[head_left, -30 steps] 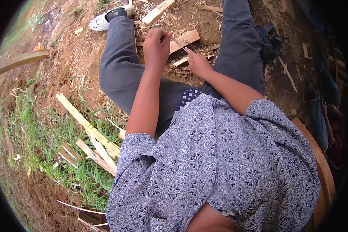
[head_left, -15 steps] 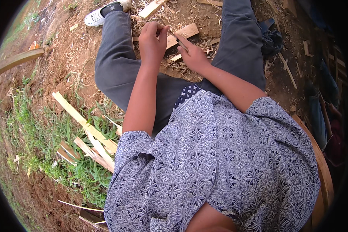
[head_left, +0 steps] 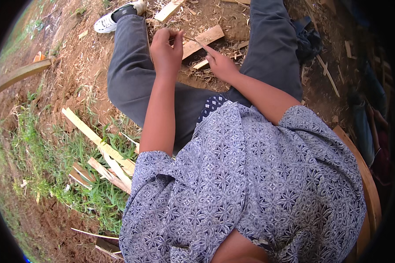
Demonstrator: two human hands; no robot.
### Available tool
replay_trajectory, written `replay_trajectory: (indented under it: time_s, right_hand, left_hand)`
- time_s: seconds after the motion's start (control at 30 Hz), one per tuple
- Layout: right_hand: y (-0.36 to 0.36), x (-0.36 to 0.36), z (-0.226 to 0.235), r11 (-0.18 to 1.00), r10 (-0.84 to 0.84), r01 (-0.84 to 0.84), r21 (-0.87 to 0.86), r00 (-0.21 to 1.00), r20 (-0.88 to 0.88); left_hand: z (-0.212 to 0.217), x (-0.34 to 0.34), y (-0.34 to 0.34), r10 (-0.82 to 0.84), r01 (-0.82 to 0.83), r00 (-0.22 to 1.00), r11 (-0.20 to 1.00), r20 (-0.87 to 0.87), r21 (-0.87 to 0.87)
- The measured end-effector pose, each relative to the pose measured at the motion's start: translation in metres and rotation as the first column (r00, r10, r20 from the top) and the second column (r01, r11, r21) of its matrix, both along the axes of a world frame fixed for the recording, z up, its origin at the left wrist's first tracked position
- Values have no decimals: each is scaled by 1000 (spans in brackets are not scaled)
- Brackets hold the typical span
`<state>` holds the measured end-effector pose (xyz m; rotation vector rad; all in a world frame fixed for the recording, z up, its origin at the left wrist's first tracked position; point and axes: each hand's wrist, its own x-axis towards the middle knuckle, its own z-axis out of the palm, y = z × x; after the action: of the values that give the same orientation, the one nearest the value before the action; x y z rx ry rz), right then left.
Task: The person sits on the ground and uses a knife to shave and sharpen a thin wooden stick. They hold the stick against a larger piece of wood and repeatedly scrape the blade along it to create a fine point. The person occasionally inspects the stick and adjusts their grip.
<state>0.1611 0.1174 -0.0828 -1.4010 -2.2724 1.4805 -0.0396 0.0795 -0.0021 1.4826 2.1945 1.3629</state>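
**Thin sliver pinched between two hands above the shavings**

The left hand (head_left: 166,49) is curled closed, its fingertips pinching one end of a thin, pale sliver of wood (head_left: 192,39). The right hand (head_left: 221,63) meets the sliver's other end with index finger stretched out along it and the other fingers folded; whether it pinches or only steadies cannot be told. Compared with a second ago, both hands sit farther forward between the knees and slightly farther apart, so more of the sliver shows between them; this suggests the working of the strip is under way rather than finished.

The sliver is narrow, straight and light-coloured, held off the ground, level with the fingertips.

Just beyond the hands lies a flat tan wooden offcut (head_left: 202,40) on a scatter of curled shavings (head_left: 206,74) over reddish soil. Grey trouser legs (head_left: 131,74) frame both hands, a white shoe (head_left: 106,24) beyond the left one. Behind the left elbow, pale split slats (head_left: 102,151) lie in grass.
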Motion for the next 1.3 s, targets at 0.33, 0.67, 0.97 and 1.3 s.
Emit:
replay_trajectory:
  time_s: [0.33, 0.67, 0.97, 1.3]
  right_hand:
    - [8, 11, -22, 992, 75, -49, -113, 969, 236]
    - [4, -4, 7, 998, 54, -53, -40, 998, 27]
    - [3, -12, 42, 993, 99, -98, -67, 995, 12]
    - [13, 14, -39, 986, 126, -86, -142, 943, 308]
  left_hand:
    - [6, 4, 3, 19, -20, 999, 1000, -29, -22]
    - [2, 1, -2, 20, -20, 999, 1000, -48, 3]
    - [0, -2, -9, 23, -22, 999, 998, 31, -51]
    - [14, 7, -7, 18, -15, 999, 997, 41, -81]
